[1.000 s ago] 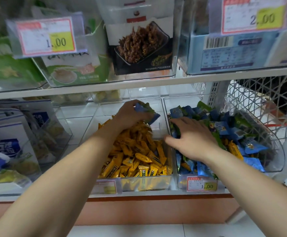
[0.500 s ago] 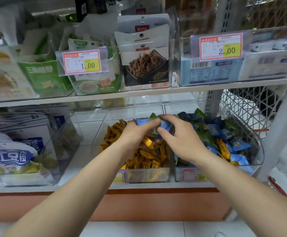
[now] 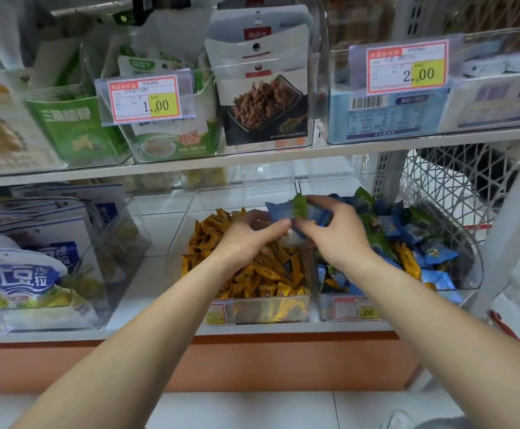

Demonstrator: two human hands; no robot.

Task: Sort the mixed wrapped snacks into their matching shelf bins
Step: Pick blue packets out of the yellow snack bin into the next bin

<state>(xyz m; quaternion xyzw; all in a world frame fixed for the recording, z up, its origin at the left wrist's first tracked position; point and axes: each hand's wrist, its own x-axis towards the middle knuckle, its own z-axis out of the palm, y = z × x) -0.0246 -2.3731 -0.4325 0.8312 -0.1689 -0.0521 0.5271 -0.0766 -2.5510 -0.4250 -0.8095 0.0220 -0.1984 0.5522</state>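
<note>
Handover above yellow-snack bin [image 3: 268, 311]: left hand [image 3: 246, 239] and right hand [image 3: 336, 239] both pinch blue-green snacks [image 3: 286, 209], which next belong in blue-snack bin [image 3: 407, 308] just right.

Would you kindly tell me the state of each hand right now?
Left hand: fingers blurred beside the snack packets; grip cannot be told.
Right hand: closed on the blue and green snack packets.

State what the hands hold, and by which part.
The right hand pinches a bunch of blue and green snacks at its right end; whether the left hand grips too is unclear.
</note>
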